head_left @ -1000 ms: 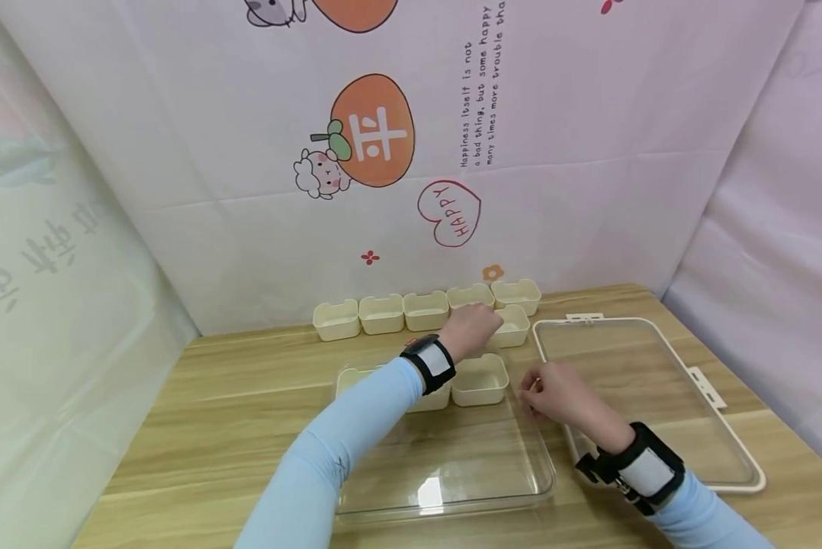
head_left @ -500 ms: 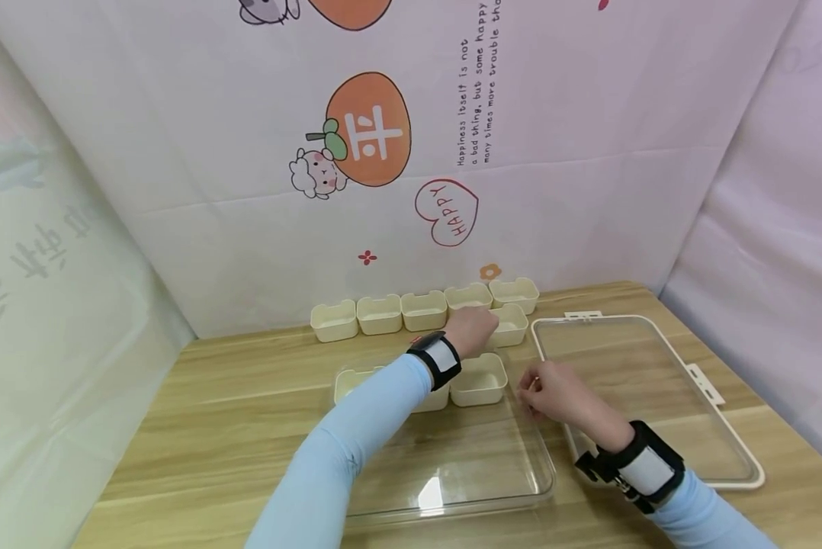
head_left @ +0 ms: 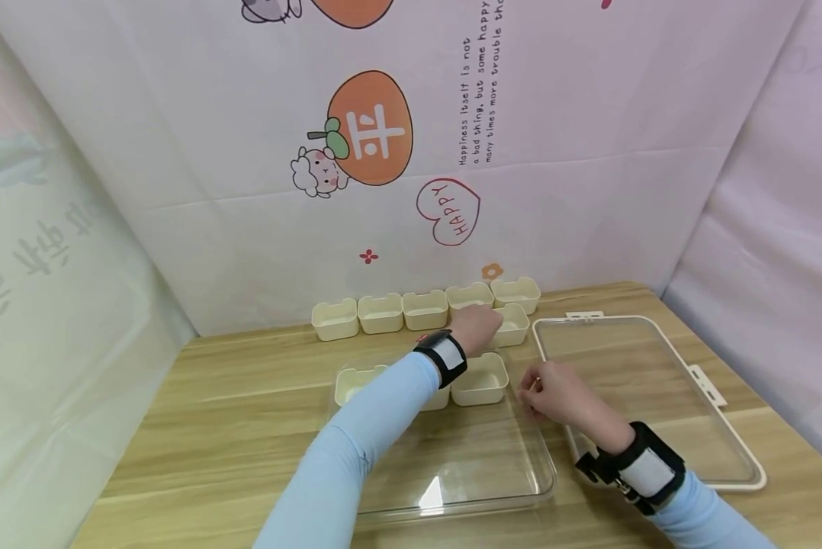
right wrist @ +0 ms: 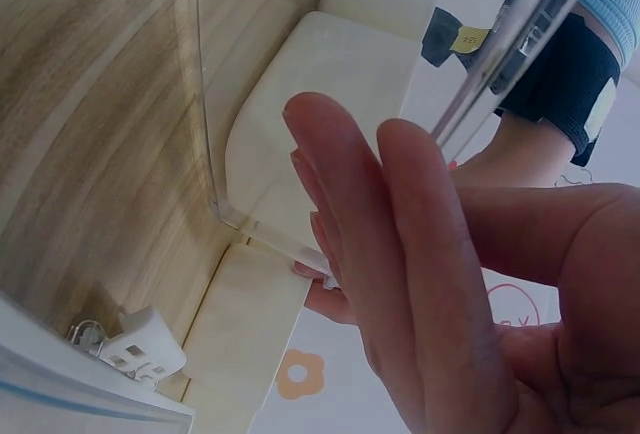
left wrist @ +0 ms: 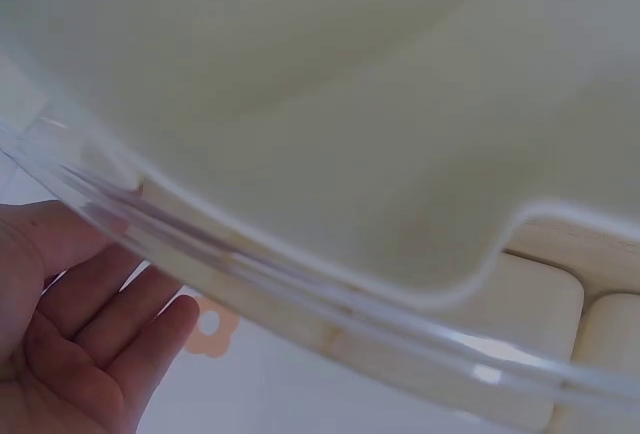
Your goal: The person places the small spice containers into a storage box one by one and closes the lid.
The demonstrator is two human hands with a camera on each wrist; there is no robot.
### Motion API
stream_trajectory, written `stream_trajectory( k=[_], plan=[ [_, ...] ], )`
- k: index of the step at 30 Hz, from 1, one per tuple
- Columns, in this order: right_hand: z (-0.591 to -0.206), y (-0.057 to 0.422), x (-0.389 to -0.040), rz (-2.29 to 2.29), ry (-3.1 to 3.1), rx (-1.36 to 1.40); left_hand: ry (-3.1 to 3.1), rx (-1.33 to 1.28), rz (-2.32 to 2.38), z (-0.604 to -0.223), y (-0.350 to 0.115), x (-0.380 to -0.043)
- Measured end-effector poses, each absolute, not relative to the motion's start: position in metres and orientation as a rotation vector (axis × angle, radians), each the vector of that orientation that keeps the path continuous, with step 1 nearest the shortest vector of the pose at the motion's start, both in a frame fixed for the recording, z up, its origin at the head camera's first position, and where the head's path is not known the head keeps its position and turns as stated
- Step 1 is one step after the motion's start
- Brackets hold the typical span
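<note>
My left hand (head_left: 476, 329) reaches out past the far side of the clear plastic box (head_left: 480, 503). Its fingertips are at the left edge of a single cream cup (head_left: 514, 326) standing in front of the back row; finger and thumb appear to pinch its rim. In the left wrist view, the other fingers (left wrist: 130, 319) curl loosely, and the box wall covers the thumb and index tip. My right hand (head_left: 555, 393) holds the right rim of the box, fingers outside, thumb (right wrist: 520, 234) partly behind them. Inside, a row of cream cups (head_left: 480, 381) lines the far wall.
Several more cream cups (head_left: 380, 314) stand in a row against the printed cloth (head_left: 246, 259). A clear lid (head_left: 630, 381) with a white frame and clips lies right of the box. Wooden tabletop (head_left: 226, 427) extends to the left.
The left forearm and wrist have shifted slightly to the right, while the left fingers stay by the same cup. The right hand and the box have not moved.
</note>
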State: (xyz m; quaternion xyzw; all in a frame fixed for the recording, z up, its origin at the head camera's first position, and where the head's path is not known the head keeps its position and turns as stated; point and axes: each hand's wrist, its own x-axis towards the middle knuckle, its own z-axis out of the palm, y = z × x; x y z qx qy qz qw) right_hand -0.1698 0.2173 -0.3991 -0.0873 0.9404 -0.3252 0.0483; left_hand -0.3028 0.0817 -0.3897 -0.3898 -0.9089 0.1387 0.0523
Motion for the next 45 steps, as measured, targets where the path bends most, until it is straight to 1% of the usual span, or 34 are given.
stream_trajectory(
  k=[13, 26, 40, 45],
  plan=[
    [-0.397, 0.216, -0.171, -0.996, 2.853, -0.26, -2.785, -1.144, 0.421, -0.387, 0.083, -0.302],
    [-0.397, 0.215, -0.17, -1.001, 2.849, -0.251, -2.615, -1.108, 0.41, -0.389, 0.079, -0.3],
    [-0.397, 0.214, -0.168, -0.986, 2.837, -0.216, -2.597, -0.996, 0.32, -0.377, 0.073, -0.276],
    [-0.397, 0.215, -0.167, -0.982, 2.841, -0.219, -2.559, -1.003, 0.315, -0.373, 0.07, -0.265]
  ],
)
